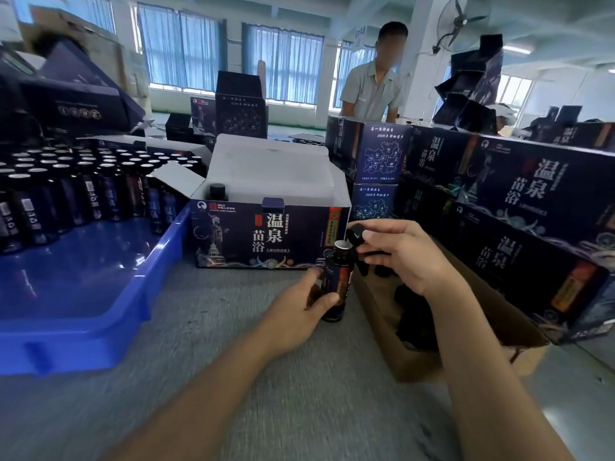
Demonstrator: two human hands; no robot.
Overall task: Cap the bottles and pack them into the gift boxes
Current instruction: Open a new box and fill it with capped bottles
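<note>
- The person's left hand (299, 302) wraps its fingers (327, 298) round the middle of a dark bottle (340, 279), keeping it upright. Its base seems to rest on the grey desk (233, 361).
- The right hand (402, 257) pinches a black cap (354, 235) between thumb and fingertips. The cap is tilted, just above the bottle's silvery mouth and not yet seated on it.
- What could go wrong: the cap approaches at an angle, so it may catch crooked on the neck or slip out of the pinch. An off-centre push could also tip the bottle.
- Just beyond the fingers stands an open gift box (266, 234), flaps up, with one capped bottle (217, 192) showing at its left end.
- Below the right-hand fingers sits a brown carton (382, 327) holding dark items, probably spare caps.
- Well to the left of the fingers, a blue tray (83, 314) carries rows of uncapped bottles (66, 194).
- To the right of the fingers, closed gift boxes (515, 194) are stacked like a wall.
- The room looks like a workshop. Another worker (372, 88) stands across the desk, with curtained windows (183, 44) behind and a wall fan (456, 21) high up.
</note>
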